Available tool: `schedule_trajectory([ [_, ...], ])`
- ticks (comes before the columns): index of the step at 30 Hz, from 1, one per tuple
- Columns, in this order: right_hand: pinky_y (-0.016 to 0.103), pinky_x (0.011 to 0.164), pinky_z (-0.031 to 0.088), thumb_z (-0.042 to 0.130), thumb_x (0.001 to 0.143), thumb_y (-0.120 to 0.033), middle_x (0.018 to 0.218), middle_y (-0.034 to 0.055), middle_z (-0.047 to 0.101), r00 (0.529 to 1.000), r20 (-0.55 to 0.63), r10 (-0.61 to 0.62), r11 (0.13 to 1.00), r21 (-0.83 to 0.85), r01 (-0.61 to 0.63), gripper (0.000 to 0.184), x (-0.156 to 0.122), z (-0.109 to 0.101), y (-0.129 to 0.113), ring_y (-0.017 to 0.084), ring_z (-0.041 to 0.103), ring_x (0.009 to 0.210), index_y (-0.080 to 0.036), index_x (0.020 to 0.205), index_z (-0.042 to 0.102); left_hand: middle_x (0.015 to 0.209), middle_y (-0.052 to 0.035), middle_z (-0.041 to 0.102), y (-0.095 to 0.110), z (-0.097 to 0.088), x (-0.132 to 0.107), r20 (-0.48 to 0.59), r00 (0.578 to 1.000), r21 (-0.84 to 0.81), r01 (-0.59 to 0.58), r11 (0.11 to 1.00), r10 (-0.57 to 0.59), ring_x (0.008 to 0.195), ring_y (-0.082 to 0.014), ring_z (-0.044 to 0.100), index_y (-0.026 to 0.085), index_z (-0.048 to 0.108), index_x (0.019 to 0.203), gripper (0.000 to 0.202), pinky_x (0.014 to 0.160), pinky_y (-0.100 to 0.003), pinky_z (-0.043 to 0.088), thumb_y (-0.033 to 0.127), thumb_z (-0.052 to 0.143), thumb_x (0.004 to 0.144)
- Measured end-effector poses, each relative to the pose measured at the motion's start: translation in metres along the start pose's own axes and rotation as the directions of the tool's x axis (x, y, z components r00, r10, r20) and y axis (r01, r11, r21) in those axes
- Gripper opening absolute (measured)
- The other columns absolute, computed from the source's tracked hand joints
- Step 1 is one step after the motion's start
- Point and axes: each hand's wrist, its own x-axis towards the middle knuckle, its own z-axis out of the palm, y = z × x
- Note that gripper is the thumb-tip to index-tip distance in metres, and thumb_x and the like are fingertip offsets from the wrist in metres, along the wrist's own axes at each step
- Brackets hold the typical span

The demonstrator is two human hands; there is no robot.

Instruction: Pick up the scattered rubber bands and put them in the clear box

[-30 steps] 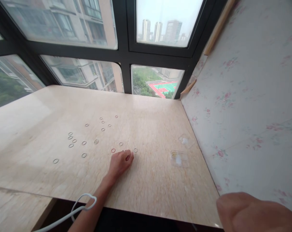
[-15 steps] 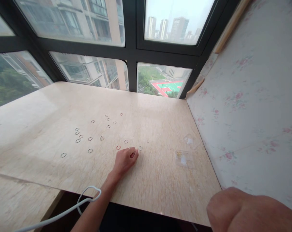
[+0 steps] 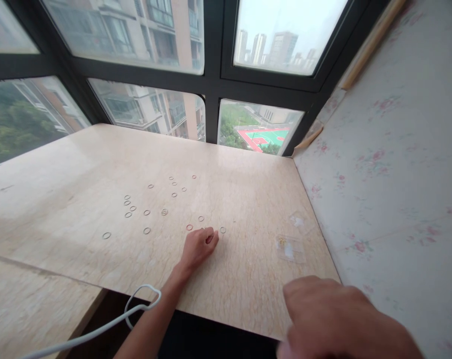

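Beige tabletop (image 3: 244, 294) below a window, with thin rings (image 3: 147, 213) scattered across it

Head view: the tabletop's far edge meets dark window frames (image 3: 213, 89), its right edge runs along a floral-papered wall (image 3: 390, 199), and its near edge passes under the left forearm (image 3: 166, 299). Marbled surface stretches between the left hand (image 3: 200, 245) and a transparent box (image 3: 293, 249) near the wall. Blurred, the right hand (image 3: 338, 314) shows large at the near right corner, overlapping that edge.

The left grip is curled low between a red ring (image 3: 189, 228) and a grey ring (image 3: 223, 230); the right grip is bent, its fingertips hidden. Whether either has hold of anything, I cannot tell.

Most rings lie left of the left hand. Small gold-coloured pieces (image 3: 282, 241) sit in the box, a transparent lid-like piece (image 3: 299, 221) just beyond. A white cable (image 3: 98, 335) loops beside the left forearm. Buildings (image 3: 283, 48) and a red-and-green court (image 3: 263, 138) show outside.
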Motion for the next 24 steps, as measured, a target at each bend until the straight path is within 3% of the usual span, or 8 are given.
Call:
schedule_trajectory([
  [3, 0.024, 0.044, 0.036, 0.051, 0.089, -0.054, 0.052, -0.0009, 0.053, 0.979, 0.099, 0.179, 0.984, 0.010, -0.180, 0.036, 0.007, 0.022, 0.027, 0.012, 0.048, 0.046, -0.024, 0.081, 0.069, 0.049, 0.0054, 0.025, -0.001, -0.005, -0.001, -0.049, 0.997, -0.074, 0.050, 0.996, -0.053, 0.047, -0.0084, 0.028, 0.019, 0.020, 0.055, 0.039, 0.053, -0.025, 0.023, 0.034, 0.039, 0.086],
  [5, 0.022, 0.042, 0.034, 0.043, 0.094, -0.048, 0.048, -0.0034, 0.048, 0.934, 0.167, 0.317, 0.947, -0.005, -0.320, 0.038, 0.001, 0.039, 0.058, 0.011, 0.044, 0.042, -0.019, 0.099, 0.067, 0.049, 0.0056, 0.023, -0.003, -0.008, -0.001, -0.090, 0.990, -0.112, 0.094, 0.989, -0.104, 0.047, -0.0084, 0.027, 0.019, 0.018, 0.055, 0.039, 0.054, -0.025, 0.024, 0.034, 0.039, 0.085],
  [7, 0.023, 0.048, 0.038, 0.038, 0.096, -0.043, 0.049, -0.0041, 0.049, 0.907, 0.184, 0.379, 0.925, -0.062, -0.374, 0.039, -0.011, 0.053, 0.089, 0.012, 0.049, 0.045, -0.016, 0.110, 0.062, 0.049, 0.0056, 0.022, -0.004, -0.010, -0.003, -0.131, 0.982, -0.129, 0.120, 0.984, -0.137, 0.048, -0.0087, 0.027, 0.019, 0.018, 0.056, 0.039, 0.054, -0.025, 0.026, 0.033, 0.040, 0.085],
  [11, 0.022, 0.046, 0.034, 0.034, 0.094, -0.035, 0.046, -0.0049, 0.045, 0.930, 0.122, 0.346, 0.935, -0.129, -0.330, 0.034, -0.035, 0.068, 0.129, 0.011, 0.045, 0.041, -0.016, 0.088, 0.061, 0.050, 0.0058, 0.031, -0.002, -0.012, -0.007, -0.145, 0.980, -0.093, 0.121, 0.988, -0.134, 0.048, -0.0087, 0.031, 0.020, 0.026, 0.058, 0.033, 0.053, -0.024, 0.027, 0.031, 0.042, 0.084],
  [13, 0.021, 0.044, 0.031, 0.036, 0.093, -0.034, 0.046, -0.0048, 0.044, 0.949, 0.075, 0.305, 0.947, -0.128, -0.294, 0.031, -0.041, 0.069, 0.135, 0.010, 0.044, 0.041, -0.017, 0.078, 0.057, 0.052, 0.0057, 0.037, -0.003, -0.016, -0.012, -0.116, 0.984, -0.065, 0.126, 0.990, -0.133, 0.048, -0.0088, 0.036, 0.019, 0.035, 0.062, 0.026, 0.052, -0.023, 0.026, 0.032, 0.044, 0.083],
  [16, 0.020, 0.045, 0.033, 0.037, 0.093, -0.035, 0.048, -0.0040, 0.046, 0.950, 0.012, 0.311, 0.949, -0.056, -0.310, 0.029, -0.045, 0.070, 0.136, 0.011, 0.047, 0.043, -0.017, 0.082, 0.056, 0.052, 0.0068, 0.041, -0.012, -0.029, -0.018, -0.098, 0.980, -0.023, 0.172, 0.985, -0.173, 0.047, -0.0094, 0.040, 0.019, 0.048, 0.076, 0.016, 0.052, -0.023, 0.027, 0.033, 0.046, 0.082],
  [20, 0.020, 0.045, 0.037, 0.041, 0.093, -0.041, 0.053, -0.0034, 0.050, 0.926, 0.013, 0.376, 0.923, 0.083, -0.376, 0.028, -0.046, 0.071, 0.139, 0.012, 0.049, 0.046, -0.017, 0.093, 0.056, 0.054, 0.0066, 0.044, -0.032, -0.056, -0.018, -0.092, 0.961, 0.068, 0.266, 0.961, -0.260, 0.049, -0.0117, 0.045, 0.019, 0.056, 0.101, 0.026, 0.052, -0.024, 0.029, 0.035, 0.047, 0.082],
  [24, 0.020, 0.046, 0.036, 0.055, 0.087, -0.042, 0.056, -0.0067, 0.046, 0.917, -0.012, 0.399, 0.903, 0.176, -0.391, 0.026, -0.047, 0.075, 0.143, 0.011, 0.045, 0.047, -0.020, 0.095, 0.045, 0.065, 0.0021, 0.055, -0.044, -0.078, -0.009, 0.014, 0.953, 0.175, 0.296, 0.939, -0.303, 0.060, -0.0148, 0.053, 0.019, 0.061, 0.107, 0.033, 0.057, -0.026, 0.034, 0.036, 0.051, 0.080],
])
